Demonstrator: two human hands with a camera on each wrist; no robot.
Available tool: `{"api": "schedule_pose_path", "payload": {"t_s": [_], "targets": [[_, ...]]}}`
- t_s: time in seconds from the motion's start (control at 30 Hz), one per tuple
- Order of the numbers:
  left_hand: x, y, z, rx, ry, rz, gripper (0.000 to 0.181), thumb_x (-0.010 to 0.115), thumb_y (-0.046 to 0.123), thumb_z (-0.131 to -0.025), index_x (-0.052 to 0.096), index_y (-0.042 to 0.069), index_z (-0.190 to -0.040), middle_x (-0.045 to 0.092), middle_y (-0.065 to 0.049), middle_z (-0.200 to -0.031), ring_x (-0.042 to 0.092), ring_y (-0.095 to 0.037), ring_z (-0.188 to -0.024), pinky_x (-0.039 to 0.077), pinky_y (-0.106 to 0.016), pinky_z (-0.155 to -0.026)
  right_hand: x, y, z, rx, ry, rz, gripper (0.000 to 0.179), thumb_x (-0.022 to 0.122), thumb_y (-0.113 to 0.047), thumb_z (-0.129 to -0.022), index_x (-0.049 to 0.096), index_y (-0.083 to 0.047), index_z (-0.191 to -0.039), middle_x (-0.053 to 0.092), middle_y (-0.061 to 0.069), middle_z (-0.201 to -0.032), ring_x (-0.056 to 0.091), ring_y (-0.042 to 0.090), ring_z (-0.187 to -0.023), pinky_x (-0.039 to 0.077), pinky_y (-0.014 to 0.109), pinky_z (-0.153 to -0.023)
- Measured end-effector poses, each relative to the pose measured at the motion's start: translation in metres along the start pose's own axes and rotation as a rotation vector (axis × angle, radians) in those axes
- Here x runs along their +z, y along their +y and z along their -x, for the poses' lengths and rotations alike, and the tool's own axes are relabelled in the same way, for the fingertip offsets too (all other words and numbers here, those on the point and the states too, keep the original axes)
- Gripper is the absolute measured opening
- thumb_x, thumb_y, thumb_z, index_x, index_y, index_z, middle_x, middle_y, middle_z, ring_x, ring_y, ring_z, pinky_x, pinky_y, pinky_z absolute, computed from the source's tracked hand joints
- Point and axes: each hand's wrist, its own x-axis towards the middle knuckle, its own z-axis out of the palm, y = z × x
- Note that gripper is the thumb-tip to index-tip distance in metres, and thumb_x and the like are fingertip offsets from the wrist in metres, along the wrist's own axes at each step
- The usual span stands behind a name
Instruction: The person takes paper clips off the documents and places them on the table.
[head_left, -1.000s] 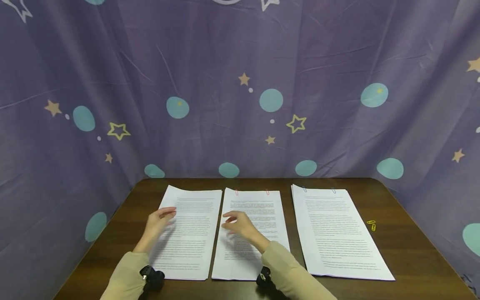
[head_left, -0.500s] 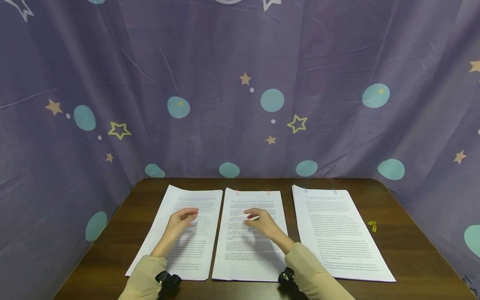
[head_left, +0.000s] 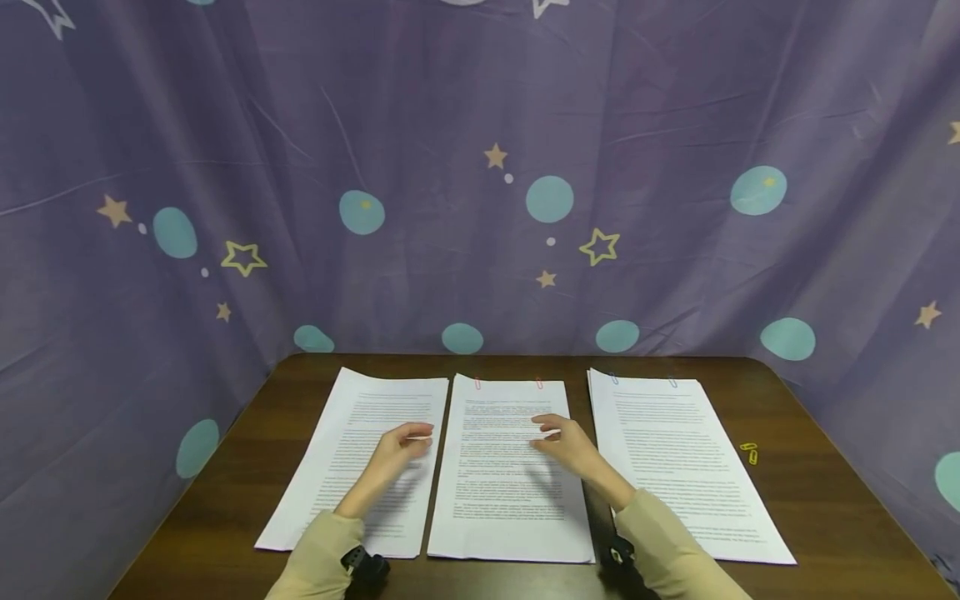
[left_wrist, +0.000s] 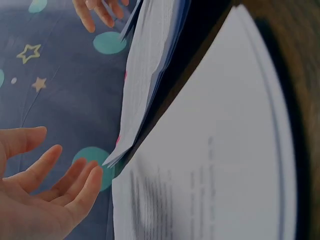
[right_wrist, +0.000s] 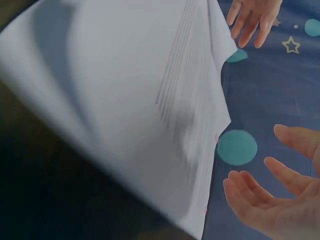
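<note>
Three stacks of printed paper lie side by side on a brown table. My left hand point(head_left: 397, 454) hovers above the left stack point(head_left: 330, 492), near its right edge, with fingers loosely bent and nothing held. Over the right part of the middle stack point(head_left: 502, 533) is my right hand point(head_left: 566, 446), also holding nothing, thumb apart from the fingers. Two red paper clips point(head_left: 539, 383) sit on the middle stack's top edge. The right stack point(head_left: 675, 467) bears two blue paper clips point(head_left: 672, 382) at its top. In the left wrist view the left hand's fingers point(left_wrist: 82, 195) are spread in the air.
Two yellow paper clips point(head_left: 752, 455) lie on the wooden table point(head_left: 810, 517) right of the right stack. A purple curtain point(head_left: 450, 275) with stars and teal spots hangs behind the table's far edge. Black wrist cameras point(head_left: 365, 567) sit under the sleeves.
Both hands have moved to the right above the papers, the left from the left stack's outer edge toward its inner edge, the right across the middle stack. The stacks and clips stay put.
</note>
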Motion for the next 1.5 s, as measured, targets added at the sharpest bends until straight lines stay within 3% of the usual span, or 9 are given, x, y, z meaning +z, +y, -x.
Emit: {"api": "schedule_pose_path", "payload": {"t_s": [0.27,0.57,0.83,1.13,1.4,1.5], "targets": [[0.013,-0.002,-0.001,0.006,-0.104,-0.065,0.031,0.057,0.003,-0.082,0.053,-0.011,-0.110,0.054,-0.027,-0.110,0.055,-0.035,-0.098,0.046,-0.040,-0.082,-0.013,0.012,0.006,0.008,0.011,0.045,0.039,0.064,-0.004,-0.077,0.054,0.003,-0.114,0.052,0.027,-0.111,0.053,0.040,-0.097,0.048,0.043,-0.074],[0.024,-0.004,0.000,-0.005,-0.157,-0.114,0.040,0.061,0.003,-0.078,0.049,-0.011,-0.115,0.044,-0.031,-0.122,0.037,-0.045,-0.116,0.033,-0.047,-0.095,-0.020,0.025,0.008,0.003,-0.033,0.073,0.047,0.064,-0.003,-0.077,0.047,0.006,-0.120,0.042,0.032,-0.122,0.045,0.046,-0.106,0.045,0.048,-0.080],[0.027,-0.005,0.000,-0.007,-0.245,-0.036,0.052,0.059,0.000,-0.079,0.035,-0.018,-0.122,0.029,-0.039,-0.128,0.024,-0.050,-0.120,0.025,-0.052,-0.098,-0.023,0.036,0.007,0.030,-0.065,0.044,0.055,0.065,0.000,-0.074,0.042,0.009,-0.123,0.033,0.033,-0.129,0.038,0.049,-0.112,0.039,0.051,-0.088],[0.034,-0.002,-0.004,-0.070,-0.234,-0.079,0.055,0.057,0.002,-0.079,0.032,-0.015,-0.125,0.025,-0.039,-0.130,0.022,-0.048,-0.122,0.022,-0.051,-0.100,-0.023,0.041,0.009,0.088,-0.103,0.025,0.062,0.068,0.001,-0.071,0.038,0.009,-0.125,0.032,0.033,-0.130,0.032,0.046,-0.118,0.034,0.049,-0.094],[0.037,-0.001,-0.005,-0.091,-0.208,-0.109,0.052,0.058,0.003,-0.079,0.037,-0.014,-0.123,0.029,-0.037,-0.129,0.027,-0.048,-0.120,0.027,-0.050,-0.099,-0.023,0.041,0.015,0.008,-0.153,0.009,0.063,0.069,0.005,-0.067,0.038,0.017,-0.121,0.034,0.034,-0.126,0.030,0.046,-0.119,0.029,0.052,-0.096],[0.037,-0.003,-0.006,-0.102,-0.188,-0.077,0.049,0.057,0.003,-0.079,0.039,-0.014,-0.122,0.031,-0.036,-0.129,0.029,-0.047,-0.120,0.028,-0.049,-0.098,-0.024,0.040,0.015,0.030,-0.141,0.009,0.061,0.069,0.003,-0.068,0.040,0.016,-0.120,0.035,0.034,-0.126,0.031,0.046,-0.119,0.029,0.052,-0.096]]}}
